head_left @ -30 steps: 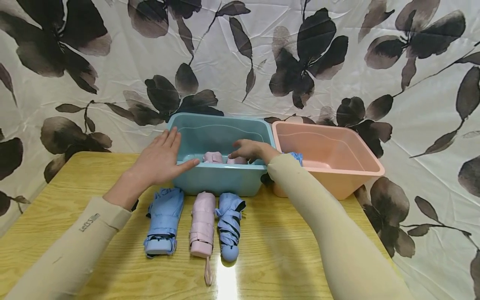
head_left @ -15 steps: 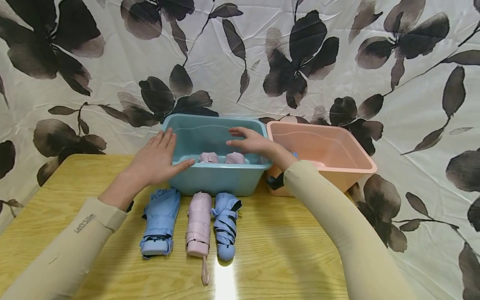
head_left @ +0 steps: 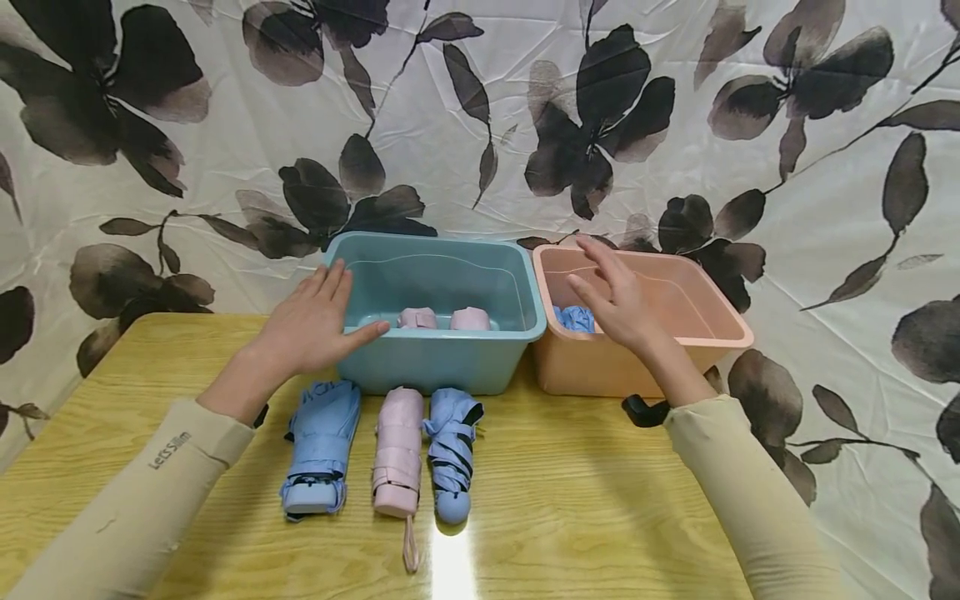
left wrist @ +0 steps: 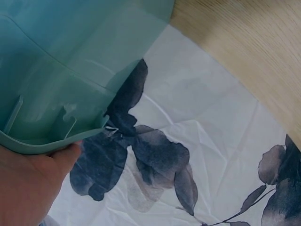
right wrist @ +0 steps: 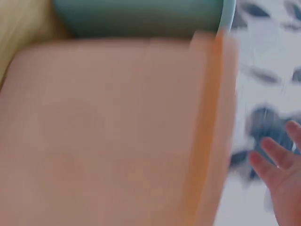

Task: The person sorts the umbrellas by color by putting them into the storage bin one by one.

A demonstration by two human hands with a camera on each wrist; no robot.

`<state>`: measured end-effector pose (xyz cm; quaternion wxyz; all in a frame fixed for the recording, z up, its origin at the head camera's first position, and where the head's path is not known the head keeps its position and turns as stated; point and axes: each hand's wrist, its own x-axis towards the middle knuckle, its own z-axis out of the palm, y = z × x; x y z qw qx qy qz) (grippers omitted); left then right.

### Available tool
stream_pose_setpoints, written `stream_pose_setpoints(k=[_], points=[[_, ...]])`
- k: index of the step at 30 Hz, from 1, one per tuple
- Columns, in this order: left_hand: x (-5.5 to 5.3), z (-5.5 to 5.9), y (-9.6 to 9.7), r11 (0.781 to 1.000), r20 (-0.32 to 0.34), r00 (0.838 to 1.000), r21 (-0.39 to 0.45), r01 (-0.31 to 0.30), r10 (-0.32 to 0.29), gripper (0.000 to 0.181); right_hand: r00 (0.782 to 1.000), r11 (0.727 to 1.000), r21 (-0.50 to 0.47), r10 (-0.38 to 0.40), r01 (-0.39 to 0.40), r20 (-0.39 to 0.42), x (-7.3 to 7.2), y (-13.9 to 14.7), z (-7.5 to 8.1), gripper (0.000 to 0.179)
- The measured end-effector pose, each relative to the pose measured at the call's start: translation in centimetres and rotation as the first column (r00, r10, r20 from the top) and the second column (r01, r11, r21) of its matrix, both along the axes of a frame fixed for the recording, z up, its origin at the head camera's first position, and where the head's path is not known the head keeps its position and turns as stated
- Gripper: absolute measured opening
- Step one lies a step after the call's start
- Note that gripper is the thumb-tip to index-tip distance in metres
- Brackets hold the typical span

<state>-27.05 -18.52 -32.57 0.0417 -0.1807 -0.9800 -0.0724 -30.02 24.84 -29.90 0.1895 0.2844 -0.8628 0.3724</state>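
The head camera looks forward and down, far enough back for the blue bin [head_left: 435, 367] and the pink bin [head_left: 592, 368] mid-frame. The left wrist camera sits close to the blue bin, upper left; the right wrist camera, near the pink bin, shares both with the head view.

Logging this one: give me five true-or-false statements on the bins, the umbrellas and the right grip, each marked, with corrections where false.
1. The pink umbrella lies between the wide blue umbrella and the slim blue umbrella. True.
2. Two pink items, left one and right one, show inside the teal bin. True.
3. The peach bin stands left of the teal bin in the head view. False: the peach bin is on its right.
4. What shows inside the peach bin is pink. False: a blue item shows there.
5. The right grip holds no umbrella. True.
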Motion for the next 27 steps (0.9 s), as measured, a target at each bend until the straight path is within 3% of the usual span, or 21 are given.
stream_pose_setpoints(k=[5, 11, 19, 27], points=[[0.0, 0.0, 0.1, 1.000, 0.002, 1.000, 0.001, -0.001, 0.001, 0.108, 0.982, 0.980, 0.095, -0.166, 0.175, -0.091, 0.5, 6.2, -1.0, 0.064], [0.1, 0.1, 0.1, 1.000, 0.005, 1.000, -0.012, -0.001, 0.001, 0.108, 0.949, 0.919, 0.237, -0.313, 0.315, -0.047, 0.7, 12.4, -2.1, 0.072], [0.0, -0.1, 0.1, 1.000, 0.011, 1.000, 0.008, -0.003, 0.003, 0.106, 0.928, 0.861, 0.403, -0.365, 0.308, 0.070, 0.3, 17.7, -3.3, 0.077], [-0.1, 0.1, -0.1, 1.000, 0.028, 1.000, 0.026, -0.001, 0.000, 0.111, 0.875, 0.789, 0.566, -0.429, 0.240, 0.226, 0.0, 17.8, -2.6, 0.090]])
